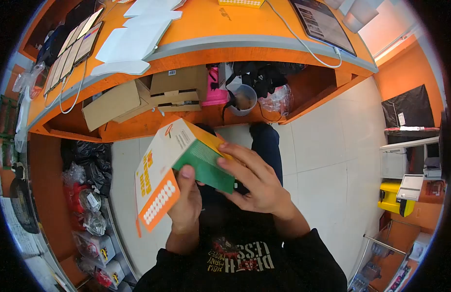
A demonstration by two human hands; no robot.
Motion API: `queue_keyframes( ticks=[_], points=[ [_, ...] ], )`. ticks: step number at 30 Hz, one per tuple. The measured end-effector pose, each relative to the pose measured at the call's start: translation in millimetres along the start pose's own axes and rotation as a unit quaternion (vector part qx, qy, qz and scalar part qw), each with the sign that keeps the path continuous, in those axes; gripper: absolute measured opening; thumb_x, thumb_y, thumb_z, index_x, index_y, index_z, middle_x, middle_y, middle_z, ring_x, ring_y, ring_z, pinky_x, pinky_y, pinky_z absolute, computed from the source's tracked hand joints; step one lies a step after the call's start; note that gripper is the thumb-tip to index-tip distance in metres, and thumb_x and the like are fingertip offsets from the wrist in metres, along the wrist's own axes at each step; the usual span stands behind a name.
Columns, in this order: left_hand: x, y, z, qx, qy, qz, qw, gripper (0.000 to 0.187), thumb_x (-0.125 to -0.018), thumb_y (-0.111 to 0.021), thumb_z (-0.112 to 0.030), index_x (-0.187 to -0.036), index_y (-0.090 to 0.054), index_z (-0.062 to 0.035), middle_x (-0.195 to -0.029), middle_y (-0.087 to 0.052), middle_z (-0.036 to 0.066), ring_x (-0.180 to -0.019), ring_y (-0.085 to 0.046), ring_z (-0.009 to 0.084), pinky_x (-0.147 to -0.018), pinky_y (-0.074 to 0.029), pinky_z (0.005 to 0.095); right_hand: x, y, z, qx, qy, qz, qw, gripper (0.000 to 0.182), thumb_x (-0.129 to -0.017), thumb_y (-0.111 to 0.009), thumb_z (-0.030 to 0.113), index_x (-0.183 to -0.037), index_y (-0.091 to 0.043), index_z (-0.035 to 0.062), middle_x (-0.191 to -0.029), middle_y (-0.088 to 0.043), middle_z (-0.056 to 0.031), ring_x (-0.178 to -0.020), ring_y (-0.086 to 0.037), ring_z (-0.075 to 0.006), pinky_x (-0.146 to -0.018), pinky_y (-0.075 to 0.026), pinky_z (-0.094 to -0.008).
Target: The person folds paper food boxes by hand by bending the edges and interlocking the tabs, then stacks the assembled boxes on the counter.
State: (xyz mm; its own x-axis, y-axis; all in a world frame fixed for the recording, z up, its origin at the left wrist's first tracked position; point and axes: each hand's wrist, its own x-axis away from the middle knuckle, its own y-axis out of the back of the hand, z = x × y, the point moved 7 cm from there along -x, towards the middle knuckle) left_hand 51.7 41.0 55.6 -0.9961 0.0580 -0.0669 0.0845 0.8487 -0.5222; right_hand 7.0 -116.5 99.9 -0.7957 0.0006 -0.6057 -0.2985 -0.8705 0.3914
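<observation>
1. The left hand [186,199] is at the near left part of the printed box [180,158], its thumb [187,172] upright and pressed against the box; its other fingers are mostly hidden behind.
2. The left wrist [183,228] is below the box, with the bare forearm running down into a black sleeve [174,265].
3. The right hand [261,184] is to the right of the box, back of the hand up, with its fingers reaching left and slightly bent, fingertips on the box's right side.
4. The right thumb [239,198] is apart from those fingers, near the box's lower right corner.
5. The right wrist [285,207] is lower right of the box, the forearm slanting down into the other sleeve [315,255].
</observation>
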Motion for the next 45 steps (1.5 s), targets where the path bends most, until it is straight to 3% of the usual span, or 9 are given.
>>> queue_keyframes(
  ticks=[2,9,21,28,34,39,42,44,45],
  points=[
    [-6,3,0,0.047,0.048,-0.027,0.997,0.037,-0.097,-0.055,-0.015,-0.130,-0.051,0.0032,-0.121,-0.062,0.015,-0.111,-0.062,0.0229,-0.096,-0.051,0.0377,15,4,-9,-0.039,-0.014,-0.050,0.998,0.035,-0.070,-0.074,0.000,-0.104,-0.069,0.0012,-0.115,-0.064,-0.0194,-0.101,-0.067,-0.0370,-0.087,-0.057,-0.0473],
    [-15,-16,19,0.132,0.154,-0.057,0.978,0.027,-0.100,-0.051,-0.014,-0.121,-0.053,0.0028,-0.111,-0.066,0.013,-0.093,-0.069,0.0180,-0.080,-0.059,0.0313,27,17,8,0.103,0.189,-0.050,0.975,0.021,-0.067,-0.075,0.003,-0.088,-0.072,0.0026,-0.099,-0.069,-0.0144,-0.088,-0.070,-0.0303,-0.075,-0.062,-0.0389],
    [-3,-19,14,0.083,0.104,-0.025,0.991,0.029,-0.098,-0.055,-0.012,-0.122,-0.048,0.0029,-0.114,-0.064,0.015,-0.100,-0.067,0.0204,-0.085,-0.058,0.0336,24,25,14,0.080,0.110,0.040,0.990,0.030,-0.066,-0.077,0.001,-0.096,-0.076,0.0022,-0.087,-0.059,-0.0082,-0.079,-0.065,-0.0246,-0.063,-0.058,-0.0311],
    [28,-24,21,0.120,0.055,-0.021,0.991,0.040,-0.097,-0.054,-0.001,-0.134,-0.042,0.0025,-0.116,-0.062,0.011,-0.104,-0.063,0.0175,-0.089,-0.056,0.0330,51,26,25,0.151,0.134,-0.148,0.968,0.026,-0.059,-0.079,-0.010,-0.082,-0.070,-0.0010,-0.084,-0.060,-0.0089,-0.072,-0.064,-0.0232,-0.052,-0.054,-0.0277],
    [43,-23,17,0.037,-0.034,-0.010,0.999,0.043,-0.096,-0.052,-0.004,-0.137,-0.039,-0.0022,-0.127,-0.054,0.015,-0.115,-0.058,0.0260,-0.096,-0.051,0.0434,45,21,28,0.141,0.095,-0.134,0.976,0.022,-0.059,-0.075,-0.012,-0.072,-0.061,0.0002,-0.089,-0.061,-0.0124,-0.068,-0.062,-0.0236,-0.053,-0.052,-0.0290],
    [41,-35,13,-0.072,-0.015,0.069,0.995,0.047,-0.094,-0.058,-0.004,-0.137,-0.040,-0.0011,-0.126,-0.055,0.012,-0.111,-0.058,0.0235,-0.097,-0.047,0.0381,38,16,21,0.136,0.026,-0.094,0.986,0.026,-0.057,-0.072,-0.012,-0.066,-0.051,0.0013,-0.097,-0.062,-0.0176,-0.069,-0.060,-0.0246,-0.058,-0.050,-0.0302],
    [41,-30,19,-0.253,-0.015,0.185,0.949,0.050,-0.093,-0.060,-0.005,-0.138,-0.040,-0.0010,-0.127,-0.055,0.014,-0.115,-0.055,0.0241,-0.100,-0.044,0.0388,33,17,10,0.108,-0.027,-0.118,0.987,0.025,-0.062,-0.075,-0.008,-0.074,-0.056,0.0006,-0.108,-0.063,-0.0196,-0.068,-0.061,-0.0211,-0.059,-0.052,-0.0289],
    [43,-29,23,-0.433,-0.054,0.244,0.866,0.056,-0.089,-0.067,-0.004,-0.139,-0.041,-0.0020,-0.129,-0.053,0.015,-0.119,-0.053,0.0247,-0.103,-0.041,0.0394,30,17,6,0.080,-0.053,-0.103,0.990,0.026,-0.063,-0.078,-0.006,-0.077,-0.058,0.0005,-0.110,-0.063,-0.0191,-0.069,-0.063,-0.0199,-0.059,-0.053,-0.0286],
    [41,-25,27,-0.399,-0.044,0.240,0.884,0.057,-0.088,-0.069,-0.004,-0.138,-0.042,-0.0021,-0.130,-0.054,0.015,-0.120,-0.053,0.0253,-0.103,-0.041,0.0393,30,16,4,0.066,-0.061,-0.091,0.992,0.026,-0.063,-0.079,-0.004,-0.077,-0.058,0.0006,-0.111,-0.063,-0.0191,-0.070,-0.063,-0.0193,-0.059,-0.053,-0.0285]
  ],
)
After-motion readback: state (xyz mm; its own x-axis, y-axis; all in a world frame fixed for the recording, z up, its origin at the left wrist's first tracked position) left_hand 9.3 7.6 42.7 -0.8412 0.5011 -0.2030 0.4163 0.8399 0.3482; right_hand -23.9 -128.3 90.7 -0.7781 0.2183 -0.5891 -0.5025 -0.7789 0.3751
